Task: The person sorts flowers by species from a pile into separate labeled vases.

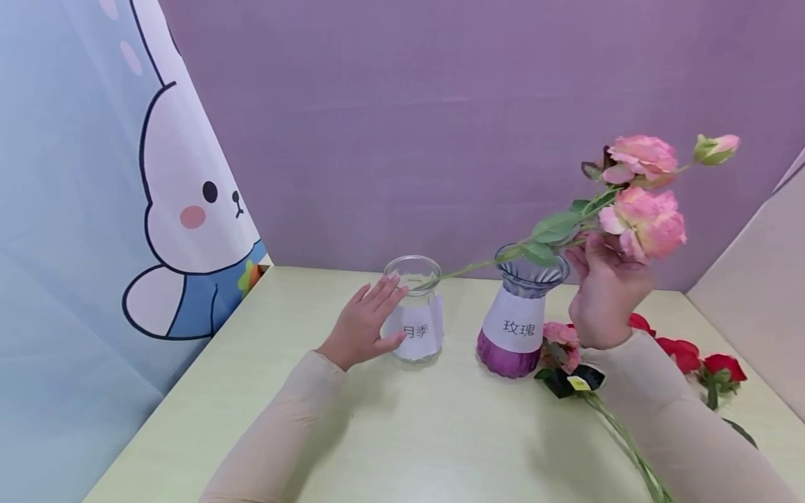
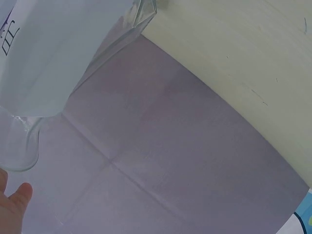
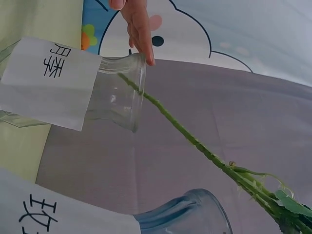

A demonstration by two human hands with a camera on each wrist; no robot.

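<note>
A pink flower spray with two full blooms and a bud is held near its blooms by my right hand, fingers curled round the stem. The long green stem slants down leftward, and its cut end is inside the mouth of the clear glass vase. That vase has a white paper label with black characters. Beside it, my left hand has its fingers straight, fingertips right at the vase's rim. In the left wrist view only a thumb and fingertip show near the glass.
A blue-to-purple glass vase, also labelled, stands right of the clear one, under the stem. Below the right forearm lie another pink flower and several red flowers. A purple backdrop rises behind the table.
</note>
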